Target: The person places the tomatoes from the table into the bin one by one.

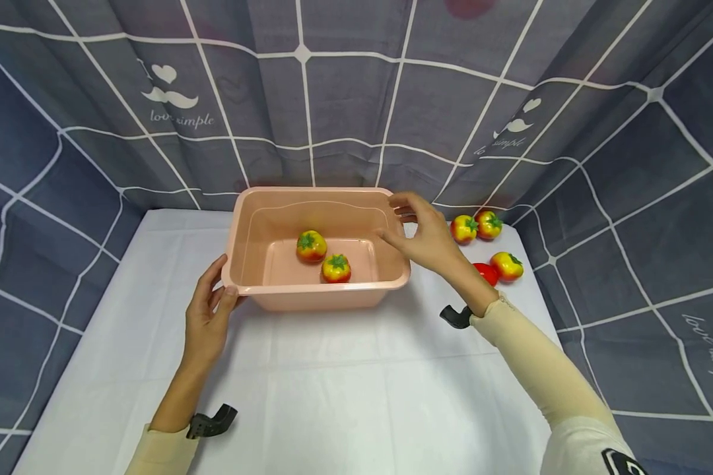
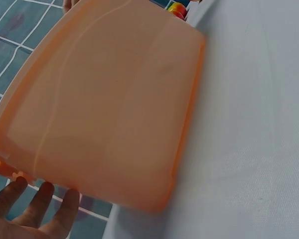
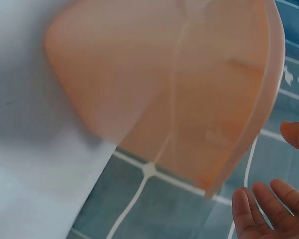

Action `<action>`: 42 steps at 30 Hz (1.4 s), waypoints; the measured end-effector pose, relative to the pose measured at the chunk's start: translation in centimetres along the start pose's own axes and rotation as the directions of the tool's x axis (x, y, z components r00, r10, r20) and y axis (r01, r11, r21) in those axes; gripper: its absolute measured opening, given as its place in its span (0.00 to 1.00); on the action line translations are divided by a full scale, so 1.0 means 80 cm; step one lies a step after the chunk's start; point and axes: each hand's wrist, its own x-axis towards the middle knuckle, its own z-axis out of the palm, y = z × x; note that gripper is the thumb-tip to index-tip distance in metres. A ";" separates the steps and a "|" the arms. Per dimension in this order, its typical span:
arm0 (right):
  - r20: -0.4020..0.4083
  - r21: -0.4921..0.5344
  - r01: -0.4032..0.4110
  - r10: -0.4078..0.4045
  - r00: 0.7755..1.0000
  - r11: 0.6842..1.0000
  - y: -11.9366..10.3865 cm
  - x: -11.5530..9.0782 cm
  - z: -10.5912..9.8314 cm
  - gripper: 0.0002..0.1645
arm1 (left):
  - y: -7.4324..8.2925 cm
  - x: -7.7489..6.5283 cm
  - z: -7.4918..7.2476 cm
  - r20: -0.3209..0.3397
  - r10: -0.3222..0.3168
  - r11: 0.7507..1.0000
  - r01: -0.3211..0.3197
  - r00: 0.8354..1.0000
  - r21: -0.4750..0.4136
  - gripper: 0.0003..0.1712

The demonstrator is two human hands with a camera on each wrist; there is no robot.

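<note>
A pink plastic basin (image 1: 321, 299) stands on the table with two red-and-yellow fruits inside, both with green leafy tops. One fruit (image 1: 311, 246) lies slightly behind the other fruit (image 1: 336, 269). My left hand (image 1: 206, 323) grips the basin's front left corner, thumb at the rim and fingers along the outer side; the left wrist view shows those fingertips (image 2: 46, 188) against its edge. At the right rim is my right hand (image 1: 422, 234), thumb and fingers spread with nothing between them. In the right wrist view, this hand (image 3: 274, 209) appears apart from the basin wall (image 3: 154, 84).
Right of the basin are two similar fruits (image 1: 464, 229) side by side at the back. Another fruit (image 1: 507, 266) lies nearer, beside a red one (image 1: 486, 273) partly covered by the right forearm. A grey checked curtain (image 1: 344, 99) surrounds the white-covered table (image 1: 333, 389) on three sides.
</note>
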 end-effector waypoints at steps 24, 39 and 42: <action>-0.214 0.009 -0.396 0.389 0.896 0.918 0.138 -0.125 -0.064 0.40 | -0.002 -0.001 -0.001 0.001 -0.008 1.000 0.008 1.000 -0.012 0.35; -0.292 -0.151 -0.520 0.465 0.836 0.841 0.188 -0.187 -0.054 0.41 | -0.002 -0.002 0.001 -0.016 -0.013 1.000 0.013 1.000 -0.001 0.36; -0.298 -0.160 -0.518 0.459 0.837 0.840 0.194 -0.193 -0.048 0.43 | -0.002 -0.001 0.001 -0.011 -0.010 1.000 0.010 1.000 -0.005 0.35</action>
